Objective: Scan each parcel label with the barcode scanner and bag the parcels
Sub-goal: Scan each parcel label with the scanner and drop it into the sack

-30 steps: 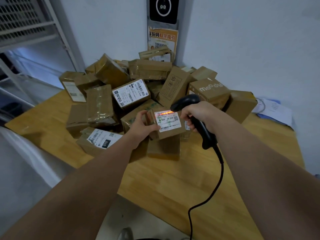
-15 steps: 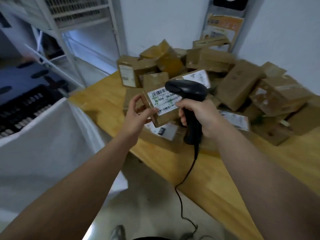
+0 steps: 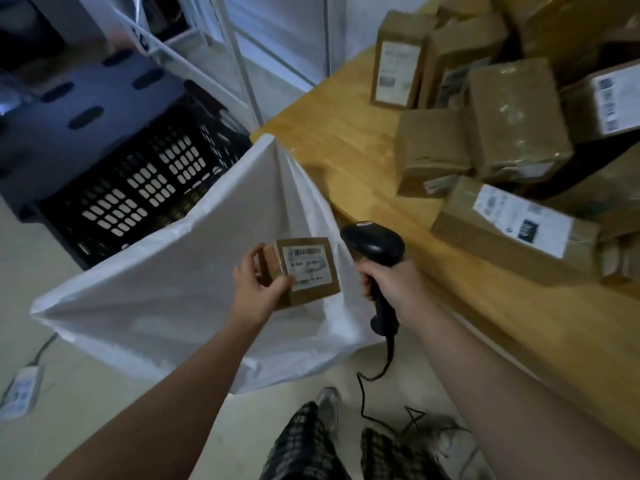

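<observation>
two bare forearms reach forward and down from the lower edge of the view, above plaid trouser legs [image 3: 304, 441] and a pale floor. the left hand [image 3: 258, 289] is bent at the wrist, thumb on top and fingers curled round the left side of a small cardboard parcel [image 3: 304, 270], which it grips label-up over the open mouth of a white bag [image 3: 166, 299]. just beside it the right hand [image 3: 391, 284] is clenched round the grip of a black barcode scanner [image 3: 375, 249], head tilted toward the parcel, its cable [image 3: 372, 375] trailing to the floor. the bag hangs off the near left edge of a wooden bench [image 3: 363, 174]. further along the bench, toward its far right corner, lies a heap of brown boxes [image 3: 502, 133], several showing white labels. beyond the bag sits a black slotted crate [image 3: 138, 181], with white shelving [image 3: 214, 57] behind.
</observation>
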Available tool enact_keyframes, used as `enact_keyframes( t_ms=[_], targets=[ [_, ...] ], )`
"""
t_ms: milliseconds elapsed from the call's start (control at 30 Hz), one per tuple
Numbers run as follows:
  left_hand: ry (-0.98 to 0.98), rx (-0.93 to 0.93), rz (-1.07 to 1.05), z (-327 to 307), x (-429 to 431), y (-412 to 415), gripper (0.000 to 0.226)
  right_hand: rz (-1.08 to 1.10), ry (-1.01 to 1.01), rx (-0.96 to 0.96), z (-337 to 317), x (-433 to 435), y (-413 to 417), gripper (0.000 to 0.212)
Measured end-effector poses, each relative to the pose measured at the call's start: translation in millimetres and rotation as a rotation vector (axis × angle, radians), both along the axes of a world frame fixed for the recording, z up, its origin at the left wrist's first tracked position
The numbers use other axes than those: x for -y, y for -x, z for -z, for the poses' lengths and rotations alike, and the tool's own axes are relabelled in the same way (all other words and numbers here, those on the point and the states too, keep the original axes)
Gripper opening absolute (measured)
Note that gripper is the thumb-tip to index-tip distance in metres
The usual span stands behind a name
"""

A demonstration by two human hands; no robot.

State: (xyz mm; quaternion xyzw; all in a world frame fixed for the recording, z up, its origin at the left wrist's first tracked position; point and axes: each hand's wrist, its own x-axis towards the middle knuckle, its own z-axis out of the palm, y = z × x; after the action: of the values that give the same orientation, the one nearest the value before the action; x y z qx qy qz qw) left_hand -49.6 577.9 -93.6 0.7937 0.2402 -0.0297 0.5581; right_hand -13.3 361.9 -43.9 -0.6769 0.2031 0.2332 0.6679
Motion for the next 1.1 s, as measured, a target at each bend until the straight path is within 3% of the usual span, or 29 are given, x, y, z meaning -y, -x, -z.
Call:
enact_keyframes(
  t_ms=[267,333,500,567,667,733,833,933,1100],
  targets=[
    [-0.577,-0.380,0.282,151,-19,-39,0.080,-0.198,0.339,0.022,137,-36,-8,0.017],
    [-0.653,-0.429,0.321,188,-17,-47,0.081,-0.294,0.442,0.070,172,-37,-4,0.016],
    [-0.717,-0.508,0.305,236,-16,-54,0.092,-0.393,0.601,0.146,216,-33,10,0.044],
    [-0.692,-0.449,0.285,222,-12,-51,0.083,-0.363,0.644,0.172,213,-28,12,0.041],
    [-0.591,-0.223,0.239,174,1,-45,0.063,-0.224,0.626,0.167,188,-21,19,0.016],
    [-0.487,-0.064,0.254,131,16,-37,0.054,-0.076,0.561,0.178,166,-10,27,0.026],
    [-0.409,0.093,0.351,68,48,-28,0.051,0.050,0.468,0.183,117,10,39,0.025],
    [-0.361,0.187,0.445,18,86,-31,0.052,0.111,0.412,0.262,71,35,47,0.018],
    [-0.345,0.305,0.591,-36,156,-51,0.049,0.196,0.381,0.316,12,93,52,0.036]
  ],
)
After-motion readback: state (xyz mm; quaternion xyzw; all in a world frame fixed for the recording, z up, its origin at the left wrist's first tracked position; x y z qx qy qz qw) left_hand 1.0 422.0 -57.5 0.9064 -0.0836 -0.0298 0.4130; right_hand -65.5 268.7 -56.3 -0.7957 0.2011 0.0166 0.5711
